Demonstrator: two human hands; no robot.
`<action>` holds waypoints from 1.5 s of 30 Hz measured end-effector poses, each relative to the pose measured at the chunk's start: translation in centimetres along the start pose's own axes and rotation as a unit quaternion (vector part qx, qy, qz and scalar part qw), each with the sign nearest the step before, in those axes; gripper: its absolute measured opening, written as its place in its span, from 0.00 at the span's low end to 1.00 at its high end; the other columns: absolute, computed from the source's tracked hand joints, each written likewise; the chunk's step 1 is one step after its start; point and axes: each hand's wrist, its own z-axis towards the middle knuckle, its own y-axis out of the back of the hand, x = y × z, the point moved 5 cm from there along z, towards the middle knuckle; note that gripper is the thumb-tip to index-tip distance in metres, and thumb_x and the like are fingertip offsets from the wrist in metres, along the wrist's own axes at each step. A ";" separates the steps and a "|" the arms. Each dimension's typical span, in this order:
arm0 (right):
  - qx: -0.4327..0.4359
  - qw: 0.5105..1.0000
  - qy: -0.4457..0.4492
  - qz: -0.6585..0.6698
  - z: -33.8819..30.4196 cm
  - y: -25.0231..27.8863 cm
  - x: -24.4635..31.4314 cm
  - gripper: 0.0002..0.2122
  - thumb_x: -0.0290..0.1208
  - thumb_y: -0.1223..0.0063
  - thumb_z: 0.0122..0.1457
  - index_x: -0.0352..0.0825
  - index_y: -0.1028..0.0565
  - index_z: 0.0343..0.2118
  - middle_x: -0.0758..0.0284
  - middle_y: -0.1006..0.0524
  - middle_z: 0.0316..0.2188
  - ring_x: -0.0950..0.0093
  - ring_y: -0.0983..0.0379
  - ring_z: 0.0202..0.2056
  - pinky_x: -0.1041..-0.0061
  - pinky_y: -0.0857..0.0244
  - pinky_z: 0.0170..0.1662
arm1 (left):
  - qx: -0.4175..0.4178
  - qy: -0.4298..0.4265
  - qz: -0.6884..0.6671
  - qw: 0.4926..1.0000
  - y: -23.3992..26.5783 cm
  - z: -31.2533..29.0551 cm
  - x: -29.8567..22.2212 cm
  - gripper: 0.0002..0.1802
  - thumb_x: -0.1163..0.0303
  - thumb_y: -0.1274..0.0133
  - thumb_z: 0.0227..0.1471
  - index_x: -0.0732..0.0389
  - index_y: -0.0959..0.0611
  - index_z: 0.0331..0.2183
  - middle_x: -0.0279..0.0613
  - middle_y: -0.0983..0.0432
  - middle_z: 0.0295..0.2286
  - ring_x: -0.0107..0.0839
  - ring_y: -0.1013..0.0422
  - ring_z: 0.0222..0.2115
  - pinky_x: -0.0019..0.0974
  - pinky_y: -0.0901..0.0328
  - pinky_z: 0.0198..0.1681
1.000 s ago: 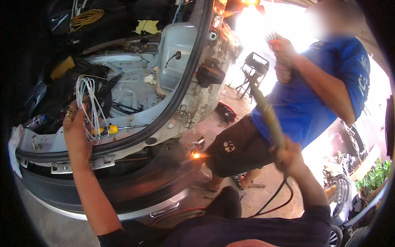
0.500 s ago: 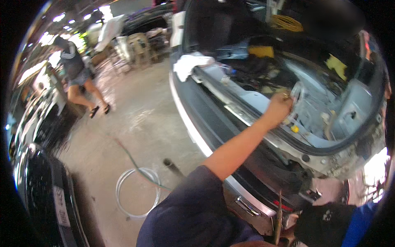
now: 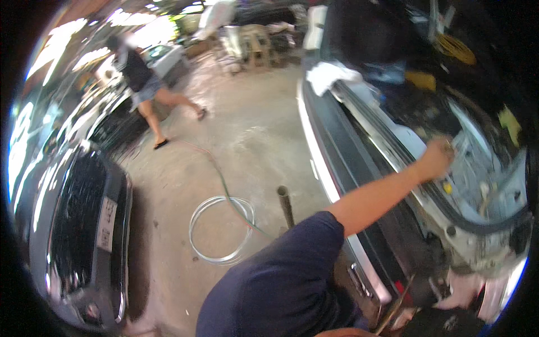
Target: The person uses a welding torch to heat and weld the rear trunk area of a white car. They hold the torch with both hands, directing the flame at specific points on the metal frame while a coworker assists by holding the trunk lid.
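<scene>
My left arm stretches to the right over the rear sill of a car (image 3: 365, 135) with its back opening bare. My left hand (image 3: 437, 161) is closed above the grey metal inner floor (image 3: 469, 163), just inside the rubber-edged opening. Whatever its fingers hold, if anything, is hidden by blur. At the lower edge a strip of skin, probably my right hand (image 3: 343, 333), shows beside a thin, long tool (image 3: 394, 308); its fingers are out of sight. A small yellow piece (image 3: 447, 187) lies near my left hand. A white cloth (image 3: 332, 77) drapes over the sill's far corner.
A coil of clear hose (image 3: 193, 224) and a green-red hose (image 3: 222, 177) lie on the concrete floor near an upright pipe (image 3: 285, 205). A black car bumper (image 3: 78, 224) stands at left. Another person (image 3: 137, 73) walks behind it. Plastic chairs (image 3: 258, 48) stand farther back.
The view has swung left, so the car and my left hand sit farther right in it. My left hand stays closed over the opening. The other person has taken a step.
</scene>
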 end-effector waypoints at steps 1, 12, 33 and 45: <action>-0.009 0.999 -0.027 0.019 -1.6 -0.9 -1.5 0.20 0.43 0.47 0.67 0.38 0.28 0.56 0.53 0.21 0.43 0.57 0.22 0.40 0.58 0.29 0.40 | 0.053 -0.072 0.286 0.954 -1.7 0.5 1.4 0.09 0.67 0.47 0.59 0.61 0.19 0.37 0.49 0.24 0.37 0.47 0.29 0.41 0.54 0.37 0.48; -0.056 0.975 -0.107 0.188 -19.2 -7.1 -3.7 0.18 0.37 0.43 0.61 0.41 0.27 0.53 0.55 0.24 0.44 0.50 0.25 0.46 0.55 0.29 0.45 | 0.103 -0.275 0.586 0.755 4.8 1.9 -1.0 0.17 0.68 0.43 0.59 0.61 0.19 0.50 0.38 0.21 0.42 0.36 0.27 0.47 0.40 0.34 0.53; -0.296 0.802 -0.400 0.331 -25.4 -11.8 -20.8 0.20 0.33 0.38 0.57 0.34 0.23 0.53 0.54 0.17 0.43 0.56 0.18 0.43 0.59 0.26 0.45 | 0.147 -0.270 0.598 0.740 8.6 4.9 3.2 0.25 0.70 0.53 0.62 0.65 0.25 0.59 0.59 0.27 0.57 0.55 0.33 0.60 0.50 0.41 0.66; -0.162 0.894 -0.418 0.016 -12.6 -26.5 -34.5 0.12 0.30 0.48 0.60 0.35 0.20 0.44 0.59 0.19 0.45 0.57 0.21 0.47 0.57 0.25 0.47 | 0.159 -0.236 0.527 0.801 6.4 7.0 4.6 0.28 0.62 0.50 0.63 0.66 0.28 0.60 0.52 0.28 0.57 0.49 0.34 0.59 0.51 0.42 0.64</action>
